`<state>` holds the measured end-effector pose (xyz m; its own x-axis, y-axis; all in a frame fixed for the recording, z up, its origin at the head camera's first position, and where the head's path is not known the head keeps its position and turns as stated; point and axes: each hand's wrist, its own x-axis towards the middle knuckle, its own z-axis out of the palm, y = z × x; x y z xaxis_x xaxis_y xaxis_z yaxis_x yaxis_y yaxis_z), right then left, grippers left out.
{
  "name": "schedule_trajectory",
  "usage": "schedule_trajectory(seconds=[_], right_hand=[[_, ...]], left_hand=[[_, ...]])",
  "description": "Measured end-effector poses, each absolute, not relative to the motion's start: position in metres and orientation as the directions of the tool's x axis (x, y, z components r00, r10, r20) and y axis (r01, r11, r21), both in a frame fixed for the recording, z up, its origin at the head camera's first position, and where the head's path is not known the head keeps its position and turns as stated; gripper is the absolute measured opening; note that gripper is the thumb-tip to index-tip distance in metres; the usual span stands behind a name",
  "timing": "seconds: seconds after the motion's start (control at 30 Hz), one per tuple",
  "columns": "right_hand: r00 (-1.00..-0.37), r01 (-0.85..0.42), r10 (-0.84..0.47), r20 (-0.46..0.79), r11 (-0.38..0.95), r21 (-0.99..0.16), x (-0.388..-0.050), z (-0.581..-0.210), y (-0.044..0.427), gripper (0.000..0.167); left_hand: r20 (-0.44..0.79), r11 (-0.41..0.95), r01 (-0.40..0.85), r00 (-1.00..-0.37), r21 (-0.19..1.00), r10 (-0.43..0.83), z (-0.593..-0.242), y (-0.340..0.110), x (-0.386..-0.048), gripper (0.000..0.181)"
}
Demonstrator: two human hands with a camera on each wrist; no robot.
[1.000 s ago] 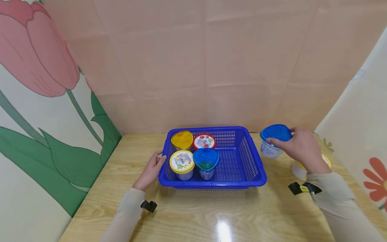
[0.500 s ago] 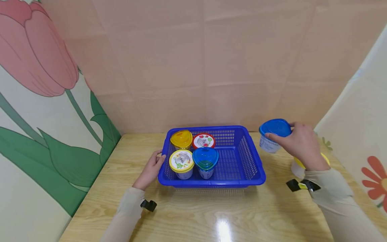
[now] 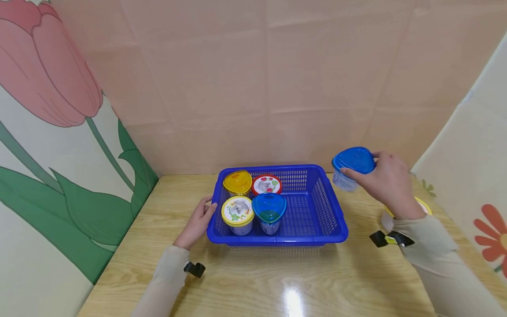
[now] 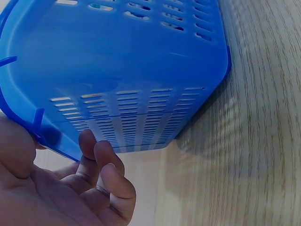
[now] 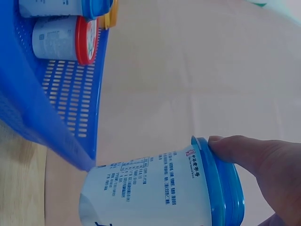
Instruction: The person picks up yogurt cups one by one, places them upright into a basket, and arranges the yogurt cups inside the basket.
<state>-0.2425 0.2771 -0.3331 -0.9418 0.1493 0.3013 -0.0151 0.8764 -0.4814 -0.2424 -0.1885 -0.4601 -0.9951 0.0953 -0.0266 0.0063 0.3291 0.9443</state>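
Note:
My right hand grips a white tub with a blue lid by the lid's edge, off the table and to the right of a blue plastic basket. In the right wrist view, printed text covers the tub's side. My left hand holds the basket's left rim, the thumb on top and the other fingers curled below the rim outside. Inside the basket stand a yellow-lidded tub, a red-rimmed tub, a tub with a yellow-rimmed printed lid and a blue-lidded tub.
Another yellow-rimmed tub stands on the wooden table at the right, partly hidden behind my right wrist. A pinkish-beige sheet rises behind the table. Flower-printed panels flank both sides.
My right hand has lifted the blue-lidded tub higher and carried it somewhat left, toward the basket. The left hand stays on the basket's rim.

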Motion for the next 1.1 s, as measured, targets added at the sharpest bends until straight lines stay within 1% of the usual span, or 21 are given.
schedule_trajectory(seconds=[0.53, 0.87, 1.1], right_hand=[[-0.918, -0.11, 0.11, 0.381, 0.852, -0.511, -0.246, -0.328, 0.251, 0.104], [-0.945, -0.127, 0.068, 0.321, 0.825, -0.55, -0.251, -0.327, 0.229, 0.108], [-0.958, -0.125, 0.049, 0.283, 0.814, -0.567, -0.257, -0.333, 0.215, 0.104]], left_hand=[[-0.032, 0.334, 0.001, -0.995, 0.943, 0.092, -0.457, -0.189, -0.241, 0.047], [-0.023, 0.339, 0.01, -0.995, 0.941, 0.093, -0.457, -0.189, -0.241, 0.048], [-0.025, 0.345, 0.01, -0.995, 0.939, 0.097, -0.456, -0.189, -0.24, 0.049]])
